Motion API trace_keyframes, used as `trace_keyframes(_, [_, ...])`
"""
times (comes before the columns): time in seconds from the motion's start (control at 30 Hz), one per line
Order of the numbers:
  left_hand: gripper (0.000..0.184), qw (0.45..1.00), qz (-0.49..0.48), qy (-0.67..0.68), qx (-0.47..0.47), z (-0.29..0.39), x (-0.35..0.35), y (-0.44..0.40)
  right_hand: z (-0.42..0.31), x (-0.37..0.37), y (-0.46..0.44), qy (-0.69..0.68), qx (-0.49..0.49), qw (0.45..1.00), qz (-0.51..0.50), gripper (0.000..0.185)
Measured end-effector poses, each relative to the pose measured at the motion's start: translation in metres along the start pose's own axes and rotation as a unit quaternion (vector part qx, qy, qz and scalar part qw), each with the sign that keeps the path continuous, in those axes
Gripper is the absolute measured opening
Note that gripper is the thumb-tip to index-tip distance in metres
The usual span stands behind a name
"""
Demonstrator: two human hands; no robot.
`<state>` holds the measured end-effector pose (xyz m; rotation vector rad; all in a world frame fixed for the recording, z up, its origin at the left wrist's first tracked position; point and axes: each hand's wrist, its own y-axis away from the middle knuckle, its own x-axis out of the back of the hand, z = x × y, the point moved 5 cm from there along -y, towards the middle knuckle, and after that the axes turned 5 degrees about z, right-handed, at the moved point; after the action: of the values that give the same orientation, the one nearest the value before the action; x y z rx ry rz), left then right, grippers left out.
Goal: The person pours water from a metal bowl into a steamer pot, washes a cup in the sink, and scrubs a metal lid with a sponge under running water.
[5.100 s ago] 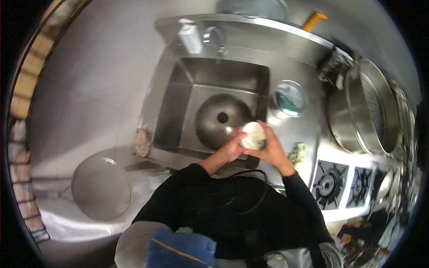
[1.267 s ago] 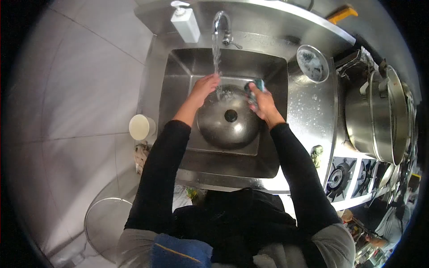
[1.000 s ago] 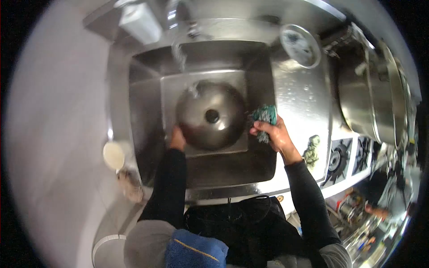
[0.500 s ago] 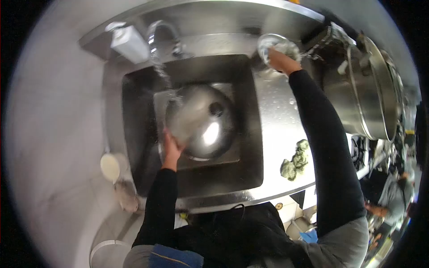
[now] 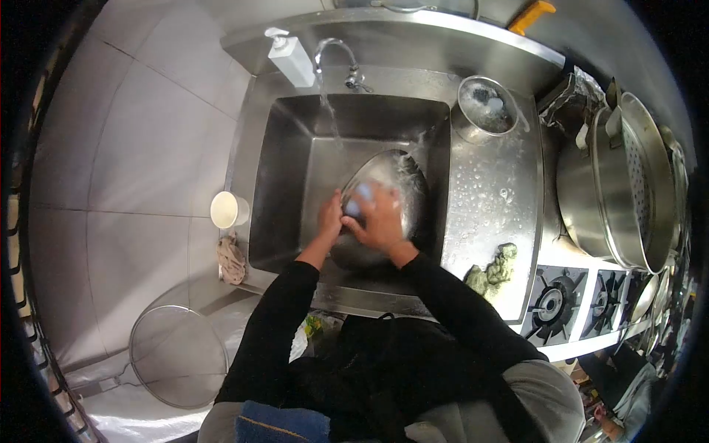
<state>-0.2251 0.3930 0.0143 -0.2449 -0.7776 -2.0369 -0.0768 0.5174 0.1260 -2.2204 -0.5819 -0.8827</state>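
Note:
A domed metal lid (image 5: 410, 173), wet with streaks of foam, is tilted in the steel sink (image 5: 288, 177). My left hand (image 5: 330, 221) closes on the lid near its dark knob, which is partly covered by my fingers. Pressed against the lid, my right hand (image 5: 380, 219) is closed around a pale blue sponge (image 5: 362, 194), blurred by motion. Water runs from the curved faucet (image 5: 330, 55) into the sink behind my hands. A metal pot (image 5: 480, 133) with suds and scrubbers inside stands at the sink's back right corner.
Green scouring pads (image 5: 493, 271) lie on the wet drainboard (image 5: 473, 192). A white pump bottle (image 5: 292, 63) stands behind the sink, and a cup (image 5: 227, 210) and a crumpled cloth (image 5: 232, 260) sit left. Large steel pots (image 5: 602, 192) and gas burners (image 5: 554, 301) are on the right.
My right hand has left the pot at the back right and come to the lid with a sponge. The lid has tilted and shifted right. My view has moved too.

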Motion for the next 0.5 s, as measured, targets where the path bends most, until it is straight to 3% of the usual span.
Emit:
trace_keyframes(0.07, [0.067, 1.000, -0.011, -0.008, 0.020, -0.017, 0.002, 0.003, 0.000, -0.021, 0.020, -0.103, 0.111, 0.988, -0.041, 0.042])
trace_keyframes(0.1, [0.065, 1.000, 0.005, 0.001, 0.000, -0.013, 0.007, 0.007, 0.021, -0.025, 0.005, -0.093, 0.178, 0.980, 0.000, 0.036])
trace_keyframes(0.13, [0.064, 0.999, 0.023, 0.014, -0.020, -0.009, 0.010, 0.012, 0.060, -0.044, -0.016, -0.144, -0.036, 0.988, -0.044, 0.035])
trace_keyframes(0.17, [0.064, 0.999, 0.026, 0.014, -0.013, -0.005, 0.011, 0.020, 0.089, -0.061, -0.025, -0.184, -0.247, 0.947, -0.090, 0.033])
trace_keyframes(0.2, [0.063, 0.998, 0.020, -0.045, -0.029, 0.002, 0.010, 0.025, 0.087, -0.044, -0.051, -0.045, -0.282, 0.945, -0.158, 0.035])
trace_keyframes(0.23, [0.062, 0.993, 0.014, -0.105, -0.051, 0.013, 0.012, 0.023, 0.073, -0.048, -0.047, -0.052, -0.146, 0.987, -0.036, 0.037])
trace_keyframes(0.27, [0.062, 0.993, 0.016, -0.106, -0.052, 0.018, 0.015, 0.025, 0.051, -0.046, -0.027, -0.055, -0.008, 0.995, 0.087, 0.040])
trace_keyframes(0.3, [0.062, 0.996, -0.001, -0.078, -0.040, 0.020, 0.013, 0.026, 0.036, -0.041, -0.014, -0.054, -0.004, 0.995, 0.088, 0.040])
trace_keyframes(0.37, [0.062, 0.998, -0.017, -0.048, -0.026, 0.017, 0.009, 0.030, -0.009, -0.036, 0.013, -0.143, 0.187, 0.972, 0.022, 0.038])
trace_keyframes(0.4, [0.062, 0.996, -0.016, -0.060, -0.059, 0.016, 0.011, 0.030, 0.006, -0.035, 0.000, -0.145, 0.188, 0.971, 0.024, 0.038])
trace_keyframes(0.47, [0.062, 0.993, -0.013, -0.078, -0.093, 0.010, 0.014, 0.033, 0.081, -0.047, -0.032, -0.124, -0.150, 0.980, -0.043, 0.030])
trace_keyframes(0.5, [0.062, 0.997, 0.013, -0.062, -0.051, 0.004, 0.012, 0.037, 0.081, -0.050, -0.031, -0.127, -0.148, 0.980, -0.043, 0.030])
